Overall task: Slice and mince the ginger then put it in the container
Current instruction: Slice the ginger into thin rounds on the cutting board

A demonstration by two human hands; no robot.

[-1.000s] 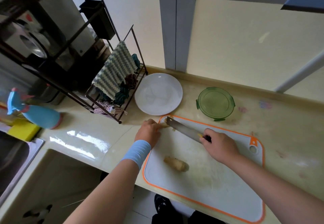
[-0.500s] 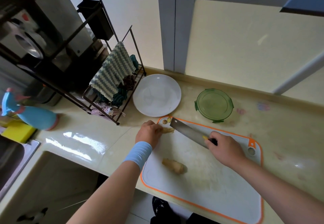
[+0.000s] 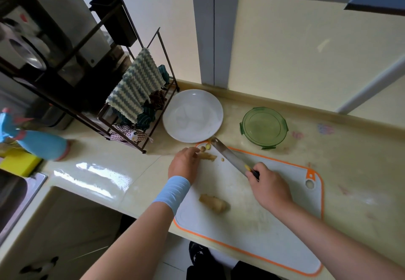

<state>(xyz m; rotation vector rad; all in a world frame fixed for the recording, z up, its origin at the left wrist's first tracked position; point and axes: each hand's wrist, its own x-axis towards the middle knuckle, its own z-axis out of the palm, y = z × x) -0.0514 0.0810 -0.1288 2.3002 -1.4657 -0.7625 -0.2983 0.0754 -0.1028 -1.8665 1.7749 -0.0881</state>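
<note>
Slicing looks under way: at 11 o'clock on the cutting board, the left hand pinches a ginger piece in curled fingers. The right hand, fingers wrapped round the handle, holds the knife just beside it. Next, the blade probably needs lowering across the ginger, clear of fingertips; the green container sits at 12 o'clock.

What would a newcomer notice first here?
Likely the orange-rimmed white plastic cutting board on the cream counter, where the right hand grips a steel knife and the left hand holds a ginger piece. Behind it lie a round white plate and a round green lidded container.
</note>
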